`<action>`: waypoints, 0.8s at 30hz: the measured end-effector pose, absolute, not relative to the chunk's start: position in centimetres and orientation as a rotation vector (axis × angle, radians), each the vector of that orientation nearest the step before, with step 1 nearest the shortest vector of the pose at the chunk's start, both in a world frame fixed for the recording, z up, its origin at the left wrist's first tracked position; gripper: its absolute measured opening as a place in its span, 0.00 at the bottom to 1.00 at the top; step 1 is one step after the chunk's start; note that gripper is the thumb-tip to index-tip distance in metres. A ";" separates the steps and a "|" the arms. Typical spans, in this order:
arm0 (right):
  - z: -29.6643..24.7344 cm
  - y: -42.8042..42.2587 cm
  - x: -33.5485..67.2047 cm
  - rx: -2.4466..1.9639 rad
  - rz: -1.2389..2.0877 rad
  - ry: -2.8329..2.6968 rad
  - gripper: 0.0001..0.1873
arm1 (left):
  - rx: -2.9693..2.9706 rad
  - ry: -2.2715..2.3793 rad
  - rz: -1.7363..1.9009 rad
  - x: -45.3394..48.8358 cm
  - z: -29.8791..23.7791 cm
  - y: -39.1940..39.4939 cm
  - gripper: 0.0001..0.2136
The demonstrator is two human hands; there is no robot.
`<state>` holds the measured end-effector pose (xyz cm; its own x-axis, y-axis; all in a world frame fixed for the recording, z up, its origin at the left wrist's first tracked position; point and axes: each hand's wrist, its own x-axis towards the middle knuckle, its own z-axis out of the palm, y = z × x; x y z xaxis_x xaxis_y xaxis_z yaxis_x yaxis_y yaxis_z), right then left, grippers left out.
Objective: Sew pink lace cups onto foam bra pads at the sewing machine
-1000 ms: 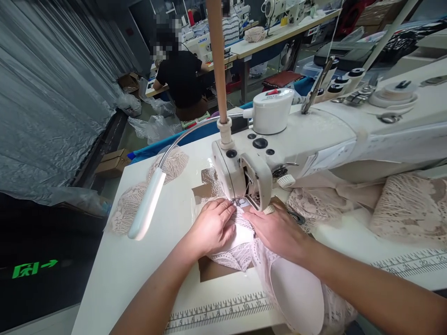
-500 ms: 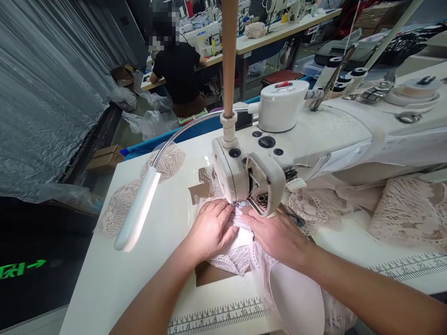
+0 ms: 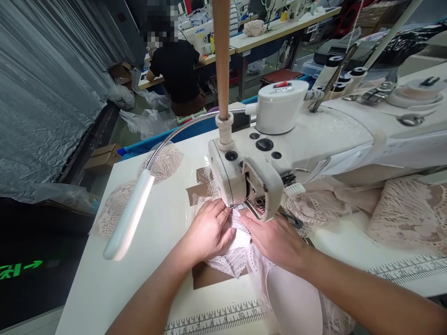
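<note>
White lace fabric [image 3: 233, 261] lies under the sewing machine's head [image 3: 228, 179], with a smooth white piece [image 3: 241, 239] on it between my hands. Flat on the lace, my left hand [image 3: 211, 229] has its fingers stretched toward the presser foot, thumb out to the side. My right hand [image 3: 274, 237] rests on the fabric just right of the needle area; its fingers are extended, some hidden behind the machine's guard [image 3: 275, 188]. A smooth pale cup [image 3: 295, 298] with lace around it hangs toward the front edge, below my right wrist.
A lit lamp [image 3: 129, 216] on a bendy neck hangs over the table's left side, near lace pieces [image 3: 117, 209]. Beige lace [image 3: 405, 211] lies at right, and dark-handled scissors [image 3: 293, 220] beside my right hand. A ruler strip [image 3: 216, 318] runs along the front. A person [image 3: 176, 74] sits beyond.
The view has shifted slightly, so the machine and table appear a little further left. My hands keep nearly the same place on the lace.
</note>
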<state>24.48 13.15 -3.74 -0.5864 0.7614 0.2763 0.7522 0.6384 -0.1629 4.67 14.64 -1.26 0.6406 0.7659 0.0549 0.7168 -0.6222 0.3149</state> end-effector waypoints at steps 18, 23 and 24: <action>-3.7 12.5 25.1 -0.901 0.111 -2.507 0.12 | 2.259 2.060 -0.184 0.3 1.2 12.0 0.13; -3.8 12.4 25.1 -0.861 0.163 -2.498 0.11 | 1.627 1.811 0.591 -0.3 -0.2 11.3 0.15; -3.8 12.4 25.1 -0.858 0.171 -2.502 0.10 | 1.417 1.679 0.711 -0.2 -0.4 11.3 0.15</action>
